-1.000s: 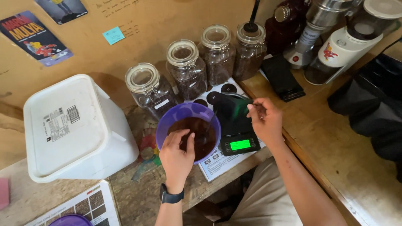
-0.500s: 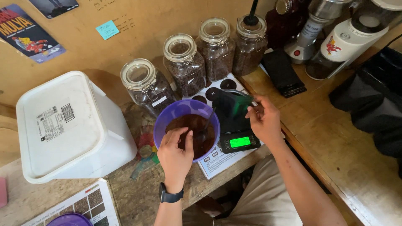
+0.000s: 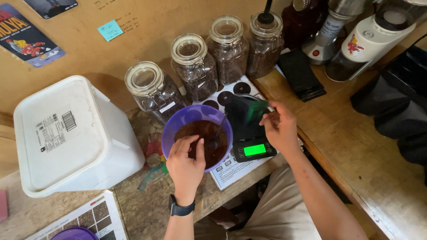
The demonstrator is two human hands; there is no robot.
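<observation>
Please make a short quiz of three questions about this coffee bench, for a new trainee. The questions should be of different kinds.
1. True or false: the left hand grips the near rim of the purple bowl.
2. How many glass jars with clamp lids stand in a row behind the bowl? A) two B) four C) six
3. Fill in: the right hand holds the top of a dark green ___ standing on the scale.

Key
1. True. The fingers curl over the rim, above the brown coffee inside.
2. B, four.
3. Bag. The scale's display glows green beside the bowl.
</observation>
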